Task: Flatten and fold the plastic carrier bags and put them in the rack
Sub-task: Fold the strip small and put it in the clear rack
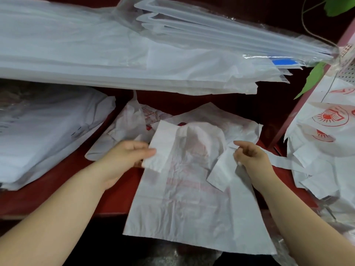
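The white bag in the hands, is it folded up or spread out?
Mostly spread out. The white bag lies flat over the red shelf edge; the left hand and right hand each pinch a turned-down handle.

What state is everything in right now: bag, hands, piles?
Carrier bag: spread out, creased, not folded, lower edge past the shelf edge.
Left hand: holds the left handle.
Right hand: pinches the right handle.
Loose bags behind: crumpled, unfolded.
Upper stack: flat, layered.
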`<move>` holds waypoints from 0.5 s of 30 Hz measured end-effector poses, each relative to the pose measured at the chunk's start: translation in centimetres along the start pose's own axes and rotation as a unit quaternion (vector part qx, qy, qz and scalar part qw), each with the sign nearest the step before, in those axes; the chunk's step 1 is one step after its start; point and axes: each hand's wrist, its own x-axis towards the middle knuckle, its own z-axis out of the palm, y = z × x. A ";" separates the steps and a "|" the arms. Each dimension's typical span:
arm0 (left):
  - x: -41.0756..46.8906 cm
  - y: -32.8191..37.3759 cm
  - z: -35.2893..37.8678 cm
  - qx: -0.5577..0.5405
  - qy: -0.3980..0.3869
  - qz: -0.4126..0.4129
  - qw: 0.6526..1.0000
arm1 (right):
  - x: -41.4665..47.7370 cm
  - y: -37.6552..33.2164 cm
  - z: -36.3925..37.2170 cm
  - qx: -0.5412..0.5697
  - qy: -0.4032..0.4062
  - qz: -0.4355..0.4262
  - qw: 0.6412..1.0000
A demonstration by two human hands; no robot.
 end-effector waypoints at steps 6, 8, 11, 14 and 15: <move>-2.9 -4.9 -0.5 0.260 -0.117 0.063 0.956 | -0.2 -0.6 -1.0 0.056 -0.033 0.028 0.998; -3.2 -5.5 -0.5 0.338 -0.127 0.093 0.928 | -0.5 -0.9 -1.4 0.069 -0.043 0.035 0.996; -3.7 -4.6 -0.5 0.304 -0.115 0.073 0.943 | -1.0 -1.1 -1.9 0.039 -0.068 0.026 0.997; -3.1 -2.7 -0.4 0.138 0.047 0.051 0.988 | -1.5 -0.8 -2.0 0.000 -0.088 0.013 0.996; -2.4 -2.1 -0.3 0.111 0.108 0.046 0.987 | -1.7 -0.7 -2.1 -0.006 -0.094 0.008 0.996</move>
